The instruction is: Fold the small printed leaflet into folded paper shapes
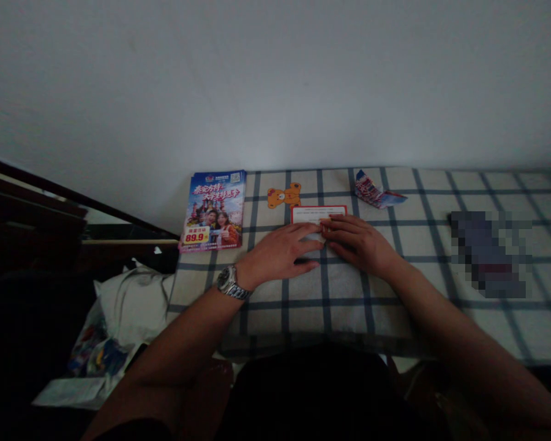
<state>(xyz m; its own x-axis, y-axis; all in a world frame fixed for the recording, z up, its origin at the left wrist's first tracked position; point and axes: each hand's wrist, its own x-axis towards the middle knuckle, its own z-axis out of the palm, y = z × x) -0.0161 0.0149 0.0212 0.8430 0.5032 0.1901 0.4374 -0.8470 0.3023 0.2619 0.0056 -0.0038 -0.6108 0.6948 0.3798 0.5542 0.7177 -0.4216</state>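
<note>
A sheet of paper (319, 211) with a red border and printed lines lies on the checked cloth, partly under both hands. My left hand (280, 252) rests palm down on its lower left, fingers stretched out and thumb apart. A silver watch (232, 282) is on that wrist. From the other side, my right hand (360, 245) has its fingers bent together at a small raised orange-and-white part of the sheet, close to the left fingertips. The paper under the fingers is mostly hidden.
At the left stands a stack of printed flyers (215, 211). A bear picture (284, 195) is on the cloth (344, 300). Behind my right hand lies a folded flyer (377, 193). A blurred dark object (489, 254) is farther right. Bags (131, 306) sit below left.
</note>
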